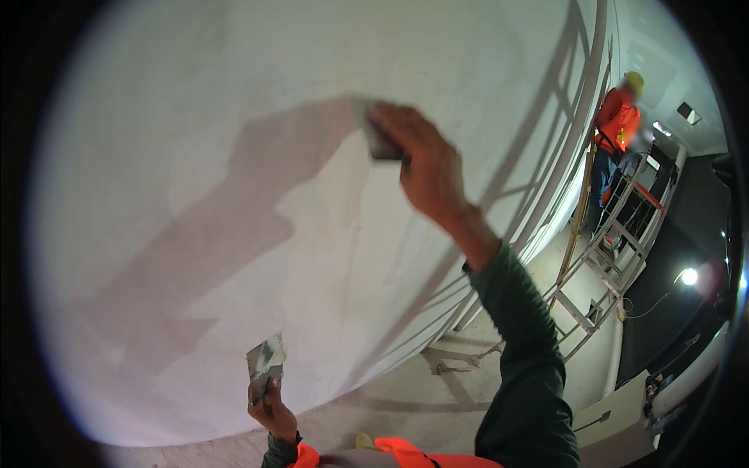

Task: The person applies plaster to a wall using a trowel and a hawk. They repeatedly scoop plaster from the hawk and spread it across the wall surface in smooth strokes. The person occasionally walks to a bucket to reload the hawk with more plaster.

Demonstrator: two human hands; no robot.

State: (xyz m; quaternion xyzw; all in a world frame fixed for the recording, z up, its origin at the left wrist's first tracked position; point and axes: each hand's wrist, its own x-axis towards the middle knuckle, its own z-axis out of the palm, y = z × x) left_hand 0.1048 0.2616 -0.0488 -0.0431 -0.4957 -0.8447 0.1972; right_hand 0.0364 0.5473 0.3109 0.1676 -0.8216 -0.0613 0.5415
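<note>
My right hand [425, 156] is raised and closed around a dark-handled putty knife [382, 139]. The knife's thin blade meets the pale wall [312, 195], and my hand partly covers the tool. Lower down on the left, my left hand [273, 413] grips a flat metal scraper blade [267, 357], fingers pinched at its lower end. Whitish paste is smeared on that blade, which is held upright a little off the wall. A large shadow of my arm and hand falls across the wall.
To the right stands a metal stepladder [601, 269], with a person [618, 125] in an orange vest and yellow helmet up beside it. A bright lamp [688, 276] with a cable shines at far right. A pale box [616, 425] sits at lower right on the dusty floor [437, 409].
</note>
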